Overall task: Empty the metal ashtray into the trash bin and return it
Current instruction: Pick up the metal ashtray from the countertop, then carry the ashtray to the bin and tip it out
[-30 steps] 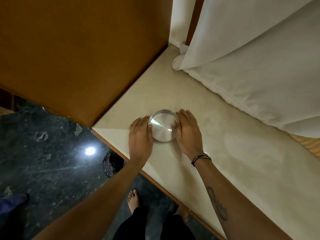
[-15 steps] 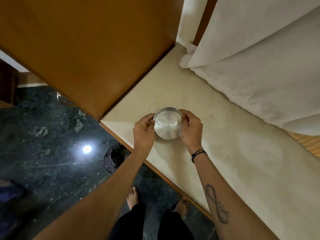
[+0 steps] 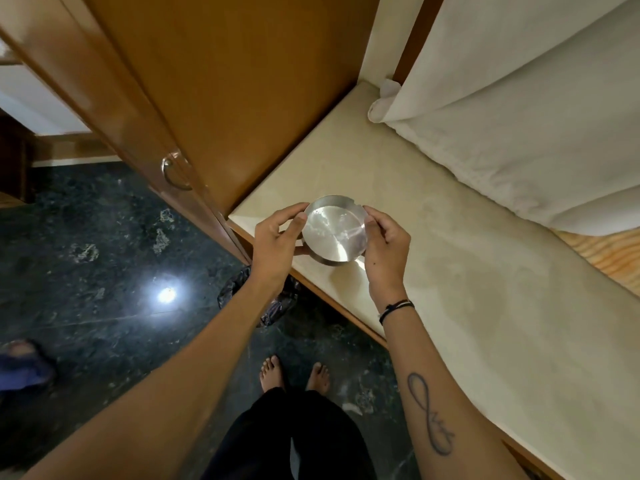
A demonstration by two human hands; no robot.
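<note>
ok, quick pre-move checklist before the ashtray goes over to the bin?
1. Grip: left hand and right hand both pinch the rim of the ashtray. ok.
2. Ashtray off the counter: it looks raised at the counter's corner, with a shadow under it. ok.
3. Level: it seems slightly tilted towards the camera. cannot tell if anything would spill.
4. Contents: only a shiny bottom shows. cannot tell.
5. Bin: a dark bag on the floor below the counter edge, partly hidden by the left arm. Opening: cannot tell.
6. Path down: the person's bare feet stand near it. ok.

Both hands, left [image 3: 277, 244] and right [image 3: 386, 247], grip metal ashtray [image 3: 334, 232] above cream ledge [image 3: 433, 271] corner; trash bin [image 3: 277, 306] below
</note>
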